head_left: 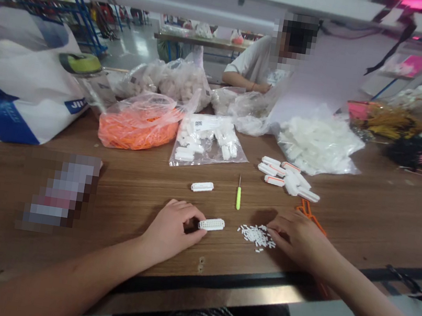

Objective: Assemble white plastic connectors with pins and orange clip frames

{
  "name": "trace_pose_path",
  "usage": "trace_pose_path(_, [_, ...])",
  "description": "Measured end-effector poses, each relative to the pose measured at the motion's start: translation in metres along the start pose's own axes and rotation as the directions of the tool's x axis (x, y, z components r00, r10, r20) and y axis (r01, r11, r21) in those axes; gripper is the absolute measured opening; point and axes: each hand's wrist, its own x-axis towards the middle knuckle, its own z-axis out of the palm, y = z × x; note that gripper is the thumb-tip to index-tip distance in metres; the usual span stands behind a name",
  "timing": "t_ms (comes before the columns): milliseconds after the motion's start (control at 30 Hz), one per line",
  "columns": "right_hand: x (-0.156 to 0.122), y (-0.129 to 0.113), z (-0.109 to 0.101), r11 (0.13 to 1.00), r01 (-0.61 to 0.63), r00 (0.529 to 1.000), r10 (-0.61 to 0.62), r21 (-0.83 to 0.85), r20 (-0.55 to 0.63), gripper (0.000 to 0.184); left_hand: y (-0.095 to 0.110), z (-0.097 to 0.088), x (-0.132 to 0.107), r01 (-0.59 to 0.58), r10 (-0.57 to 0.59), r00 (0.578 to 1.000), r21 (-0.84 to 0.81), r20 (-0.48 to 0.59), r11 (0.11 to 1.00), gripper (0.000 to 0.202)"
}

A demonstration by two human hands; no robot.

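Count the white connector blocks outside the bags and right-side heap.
2: a gripped block in the left hand, a loose block beyond it, left of the green tool.

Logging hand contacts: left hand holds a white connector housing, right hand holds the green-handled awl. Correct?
No: the right hand isn't holding the green-handled awl, which lies on the tabletop; that hand is at the edge of the pile of small white pegs, as the head view shows. The left hand does hold the white connector housing.
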Motion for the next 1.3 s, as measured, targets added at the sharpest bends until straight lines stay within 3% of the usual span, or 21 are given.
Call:
trace_pose_path(233, [0.006,0.001,0.003,0.991,-0.097,0.994,0.101,0.097,-0.031,0.021,0.001,-0.001,0.001,-0.011,0.011,1.0,0.003,-0.002,1.0,0.004])
trace_pose_path(433, [0.01,0.003,0.006,0.95,-0.299,0.954,0.294,0.089,0.067,0.02,0.001,-0.002,0.001,-0.012,0.012,1.0,-0.001,0.001,1.0,0.004])
trace_pose_path(700, [0.012,0.004,0.004,0.91,-0.397,0.914,0.38,0.121,0.144,0.023,0.002,-0.003,0.001,0.001,-0.001,1.0,0.004,0.011,1.0,0.003])
trace_pose_path(933, [0.01,0.016,-0.007,0.857,-0.441,0.895,0.398,0.266,0.202,0.026,-0.002,-0.001,0.001,-0.02,0.02,1.0,0.001,-0.001,1.0,0.004])
trace_pose_path(1100, [0.012,0.016,-0.013,0.84,-0.411,0.909,0.35,0.354,0.225,0.022,-0.003,-0.001,0.001,-0.022,0.022,1.0,0.002,0.008,1.0,0.003])
trace_pose_path(1300, [0.013,0.019,-0.004,0.862,-0.333,0.938,0.264,0.382,0.223,0.02,-0.002,-0.002,0.001,-0.018,0.018,1.0,0.003,0.014,1.0,0.003])
